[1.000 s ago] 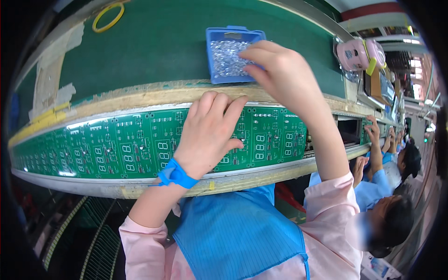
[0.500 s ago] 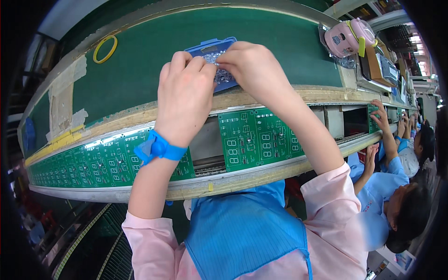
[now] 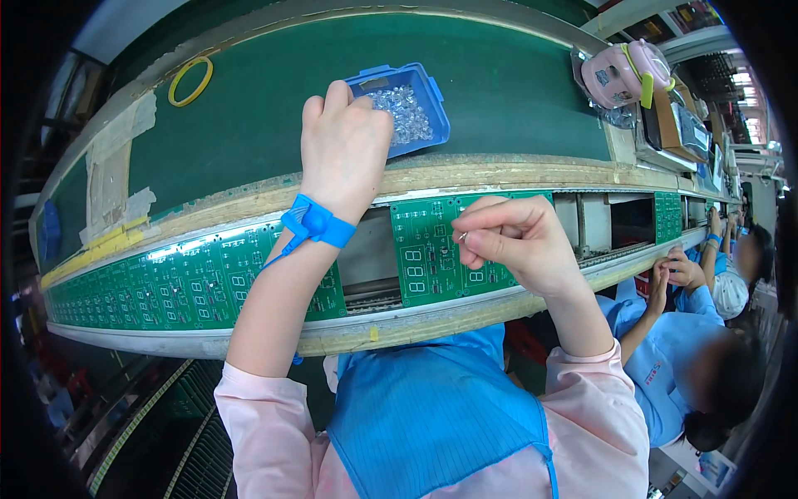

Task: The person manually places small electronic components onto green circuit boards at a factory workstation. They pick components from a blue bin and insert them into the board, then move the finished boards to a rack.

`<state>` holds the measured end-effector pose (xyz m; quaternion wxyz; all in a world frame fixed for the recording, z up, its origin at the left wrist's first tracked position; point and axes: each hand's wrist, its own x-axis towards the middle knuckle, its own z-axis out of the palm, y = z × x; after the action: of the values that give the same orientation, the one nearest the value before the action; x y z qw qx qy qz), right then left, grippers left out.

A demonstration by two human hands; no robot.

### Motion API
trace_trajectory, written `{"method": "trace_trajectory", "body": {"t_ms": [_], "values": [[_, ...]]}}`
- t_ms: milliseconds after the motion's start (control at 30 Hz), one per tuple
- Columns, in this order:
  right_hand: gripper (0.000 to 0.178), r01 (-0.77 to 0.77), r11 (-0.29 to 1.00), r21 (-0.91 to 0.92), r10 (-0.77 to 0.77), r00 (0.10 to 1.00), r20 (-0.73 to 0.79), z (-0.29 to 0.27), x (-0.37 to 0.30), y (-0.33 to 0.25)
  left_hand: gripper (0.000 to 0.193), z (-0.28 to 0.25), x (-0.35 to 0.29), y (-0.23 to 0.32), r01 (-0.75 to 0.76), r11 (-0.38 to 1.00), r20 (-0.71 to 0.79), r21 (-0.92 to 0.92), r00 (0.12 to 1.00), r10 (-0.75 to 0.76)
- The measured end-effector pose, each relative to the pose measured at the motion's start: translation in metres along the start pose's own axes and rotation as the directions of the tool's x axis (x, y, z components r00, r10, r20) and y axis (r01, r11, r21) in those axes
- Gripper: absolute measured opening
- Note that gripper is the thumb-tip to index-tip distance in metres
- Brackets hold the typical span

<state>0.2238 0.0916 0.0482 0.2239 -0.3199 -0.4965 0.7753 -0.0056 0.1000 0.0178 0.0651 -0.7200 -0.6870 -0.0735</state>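
Note:
My left hand [image 3: 342,145], with a blue strap [image 3: 316,223] on its wrist, reaches into the left side of a blue tray [image 3: 432,100] of small clear components [image 3: 403,112]. What its fingertips hold is hidden. My right hand [image 3: 515,241] pinches one small metal-legged component [image 3: 464,237] over a green circuit board [image 3: 428,258] lying on the conveyor rails. A gap in the rails separates this board from a long row of green boards [image 3: 174,287] to the left.
A green belt [image 3: 274,100] runs behind the rails, with a yellow ring [image 3: 191,81] on it. A pink device [image 3: 623,73] and boxes sit at far right. Another person in blue [image 3: 690,349] works at my right, hands at the line.
My right hand left the tray and came down to the board with a component. My left hand went from the boards up to the tray. The board moved right.

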Motion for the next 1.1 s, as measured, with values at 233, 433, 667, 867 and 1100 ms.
{"method": "trace_trajectory", "body": {"t_ms": [233,433,667,867,1100], "values": [[0.018,0.073,0.995,-0.074,-0.073,0.997,0.002,0.009,-0.007,-0.005,0.007,0.003,-0.006,-0.011,-0.059,0.998,-0.087,-0.029,0.995,0.056],[0.015,0.221,0.944,-0.244,-0.218,0.975,0.039,0.012,-0.006,-0.005,0.009,0.0,-0.01,-0.016,-0.126,0.96,-0.326,-0.25,0.945,0.04],[0.015,0.266,0.922,-0.281,-0.271,0.962,0.024,0.014,-0.002,-0.002,0.011,-0.002,-0.024,-0.017,-0.175,0.891,-0.347,-0.42,0.937,0.02],[0.016,0.34,0.827,-0.448,-0.36,0.932,0.043,0.015,0.004,-0.001,0.015,-0.007,-0.035,-0.018,-0.214,0.865,-0.382,-0.454,0.924,0.028],[0.025,0.276,0.341,-0.898,-0.498,0.864,0.077,-0.005,0.033,0.033,0.022,-0.013,-0.071,0.008,-0.205,0.658,-0.246,-0.724,0.969,0.031]]}}
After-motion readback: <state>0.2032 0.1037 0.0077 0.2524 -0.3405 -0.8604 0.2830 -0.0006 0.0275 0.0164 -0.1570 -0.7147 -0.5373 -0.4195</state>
